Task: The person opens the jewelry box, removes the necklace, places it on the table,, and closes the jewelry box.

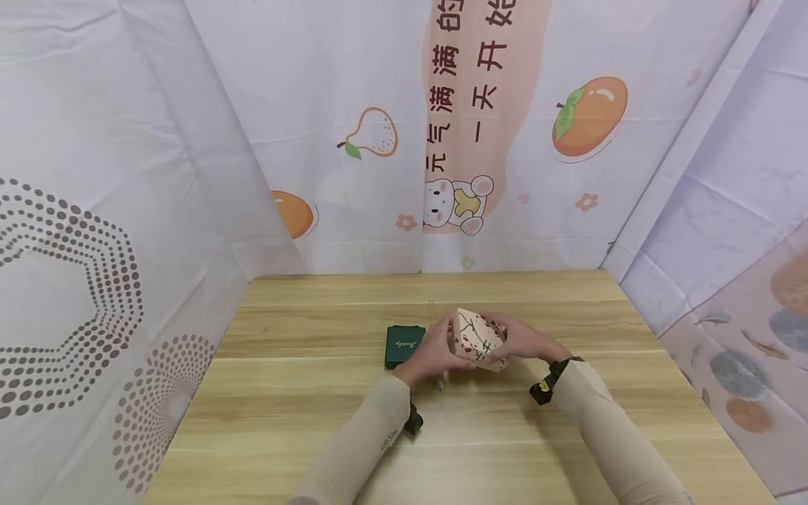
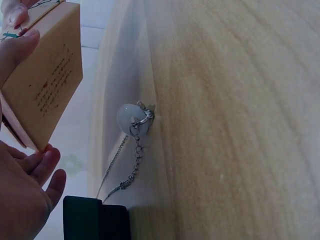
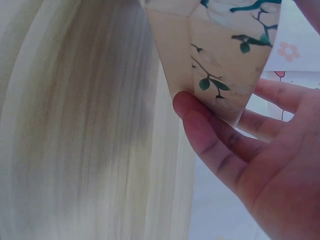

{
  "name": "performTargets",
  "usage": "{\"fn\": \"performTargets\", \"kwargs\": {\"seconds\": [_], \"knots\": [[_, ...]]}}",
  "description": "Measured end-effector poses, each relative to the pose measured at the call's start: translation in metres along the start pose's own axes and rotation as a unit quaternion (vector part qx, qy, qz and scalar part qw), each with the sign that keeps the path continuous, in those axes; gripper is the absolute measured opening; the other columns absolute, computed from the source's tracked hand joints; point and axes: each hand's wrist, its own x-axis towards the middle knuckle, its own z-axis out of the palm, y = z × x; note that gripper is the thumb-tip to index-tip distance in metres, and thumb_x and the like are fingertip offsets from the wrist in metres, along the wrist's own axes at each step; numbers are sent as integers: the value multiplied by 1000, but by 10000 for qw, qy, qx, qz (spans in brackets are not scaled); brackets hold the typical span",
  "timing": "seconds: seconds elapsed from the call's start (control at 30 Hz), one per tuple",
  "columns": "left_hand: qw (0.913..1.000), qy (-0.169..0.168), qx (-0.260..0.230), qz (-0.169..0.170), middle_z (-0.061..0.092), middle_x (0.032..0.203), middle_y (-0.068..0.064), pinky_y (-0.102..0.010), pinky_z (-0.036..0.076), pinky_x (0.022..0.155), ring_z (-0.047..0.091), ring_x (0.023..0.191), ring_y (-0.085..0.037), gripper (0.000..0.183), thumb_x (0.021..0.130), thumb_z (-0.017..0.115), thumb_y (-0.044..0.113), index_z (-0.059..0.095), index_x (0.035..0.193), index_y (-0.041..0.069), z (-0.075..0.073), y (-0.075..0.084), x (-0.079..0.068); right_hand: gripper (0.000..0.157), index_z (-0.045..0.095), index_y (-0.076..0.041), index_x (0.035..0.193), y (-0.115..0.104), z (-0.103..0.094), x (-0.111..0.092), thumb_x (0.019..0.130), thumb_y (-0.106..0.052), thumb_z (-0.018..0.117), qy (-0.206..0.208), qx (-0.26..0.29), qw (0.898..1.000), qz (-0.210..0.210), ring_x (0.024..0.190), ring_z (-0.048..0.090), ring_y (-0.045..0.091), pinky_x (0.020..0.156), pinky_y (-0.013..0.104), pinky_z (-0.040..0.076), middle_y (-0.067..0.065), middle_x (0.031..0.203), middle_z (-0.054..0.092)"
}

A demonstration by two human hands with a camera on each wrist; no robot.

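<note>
A cream cardboard box (image 1: 475, 338) with printed branches and red blossoms is held tilted between both hands above the wooden table. My left hand (image 1: 433, 355) grips its left side, with thumb and fingertips at the edges. On the other side, my right hand (image 1: 522, 338) pinches a corner of the box, as the right wrist view shows. Small lines of print mark one plain face of the box (image 2: 52, 82). Near the left hand lies a silver chain necklace (image 2: 134, 167) with a round whitish pendant (image 2: 129, 119).
A dark green jewelry box (image 1: 404, 344) with gold lettering sits just left of the left hand. The wooden table (image 1: 303, 407) ends at a printed curtain (image 1: 360, 245) at the back, and more hanging cloth (image 1: 726, 337) flanks the right side.
</note>
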Motion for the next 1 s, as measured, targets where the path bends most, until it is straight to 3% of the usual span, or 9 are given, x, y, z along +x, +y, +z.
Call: {"fn": "performTargets", "kwargs": {"seconds": [0.17, 0.4, 0.7, 1.0], "knots": [[9995, -113, 295, 18, 35, 154, -8, -52, 33, 111, 36, 137, -27, 116, 71, 83, 49, 14, 157, 13, -3, 1, 1, 97, 35, 0, 148, 0, 0, 3, 70, -27, 86, 23, -47, 9999, -106, 115, 51, 26, 92, 32, 44, 19, 140, 49], [9992, -122, 347, -129, 32, 156, -8, -52, 31, 113, 33, 141, -26, 118, 67, 85, 53, 17, 157, 15, -5, 3, 0, 99, 33, 2, 149, -10, -1, -4, 70, -27, 86, 131, -14, 9998, -125, 120, 50, 32, 94, 41, 44, 23, 143, 45], [9990, 4, 446, -77, 35, 153, -9, -53, 29, 114, 33, 141, -28, 121, 63, 87, 53, 20, 156, 14, -2, 4, 2, 100, 31, -3, 151, -9, -6, -11, 71, -27, 86, 274, -119, 9995, -95, 117, 51, 32, 88, 36, 47, 23, 142, 44], [9983, 203, 547, 0, 32, 156, -11, -57, 25, 115, 27, 146, -32, 121, 62, 87, 53, 23, 154, 9, -2, 2, 3, 101, 29, -8, 152, -7, -12, -22, 71, -27, 86, 471, 173, 9987, 27, 110, 54, 30, 84, 36, 49, 23, 137, 46]]}}
